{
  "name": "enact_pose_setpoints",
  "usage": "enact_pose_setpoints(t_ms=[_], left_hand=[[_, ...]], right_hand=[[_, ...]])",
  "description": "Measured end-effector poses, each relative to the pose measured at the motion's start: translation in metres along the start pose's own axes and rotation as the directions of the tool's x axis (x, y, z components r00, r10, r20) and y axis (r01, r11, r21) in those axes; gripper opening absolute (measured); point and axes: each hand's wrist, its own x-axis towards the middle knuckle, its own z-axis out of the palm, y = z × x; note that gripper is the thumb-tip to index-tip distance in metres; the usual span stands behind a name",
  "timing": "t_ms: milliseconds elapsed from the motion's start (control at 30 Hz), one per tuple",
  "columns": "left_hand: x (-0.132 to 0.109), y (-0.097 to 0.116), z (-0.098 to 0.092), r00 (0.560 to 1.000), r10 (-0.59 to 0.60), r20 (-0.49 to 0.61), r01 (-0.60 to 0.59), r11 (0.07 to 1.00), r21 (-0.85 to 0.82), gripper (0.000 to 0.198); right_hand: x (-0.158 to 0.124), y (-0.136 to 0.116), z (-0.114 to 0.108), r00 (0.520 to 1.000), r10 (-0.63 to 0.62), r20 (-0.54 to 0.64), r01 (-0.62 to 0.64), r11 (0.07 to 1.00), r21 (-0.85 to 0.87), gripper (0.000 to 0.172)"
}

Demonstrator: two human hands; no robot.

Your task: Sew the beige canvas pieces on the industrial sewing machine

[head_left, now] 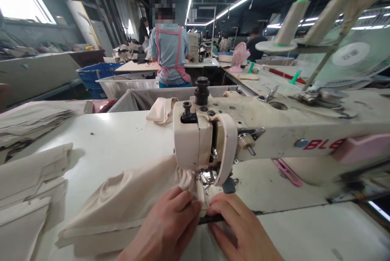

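A beige piece of cloth [122, 200] lies bunched on the white table and runs under the head of a white sewing machine [201, 139]. My left hand [170, 228] presses on the cloth just in front of the presser foot [209, 177], fingers curled and pinching a fold. My right hand [240, 228] rests beside it to the right, fingers together, pinching the cloth edge near the needle. The two hands almost touch.
Folded beige pieces [27, 188] are stacked at the left edge, with a flatter pile [30, 120] behind. Thread cones [292, 21] stand on the machine's right. A person in a blue shirt and pink apron [169, 55] stands with their back turned. Cloth bins [134, 94] sit behind the table.
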Motion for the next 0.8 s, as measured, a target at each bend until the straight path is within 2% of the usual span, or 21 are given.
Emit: enact_pose_setpoints(t_ms=[133,200,300,400,567,667,800], left_hand=[[0.004,-0.003,0.001,0.985,-0.093,-0.148,0.084,0.994,-0.064,0.027],[0.005,-0.003,0.001,0.99,-0.022,-0.141,0.025,0.999,0.023,0.025],[0.005,-0.001,0.003,0.99,0.127,-0.058,-0.118,0.982,0.146,0.023],[0.006,0.0,0.007,0.983,0.143,-0.114,-0.118,0.972,0.205,0.025],[0.01,-0.001,0.013,0.96,0.21,-0.184,-0.143,0.936,0.323,0.028],[0.01,-0.006,0.018,0.961,0.187,-0.203,-0.122,0.947,0.297,0.027],[0.014,-0.021,0.027,0.965,0.031,-0.261,0.001,0.993,0.12,0.024]], right_hand=[[-0.001,-0.001,-0.001,0.991,-0.116,0.069,0.121,0.991,-0.061,0.04],[0.001,-0.002,-0.001,0.981,-0.163,0.107,0.174,0.979,-0.105,0.041],[0.006,-0.003,-0.002,0.972,-0.184,0.148,0.201,0.974,-0.107,0.035],[0.008,-0.002,-0.005,0.96,-0.216,0.176,0.232,0.969,-0.078,0.032],[0.005,0.011,-0.001,0.933,-0.341,0.119,0.355,0.925,-0.137,0.03],[0.007,0.021,0.006,0.942,-0.319,0.104,0.333,0.928,-0.171,0.028],[0.018,0.026,0.009,0.924,-0.383,0.02,0.38,0.907,-0.179,0.033]])
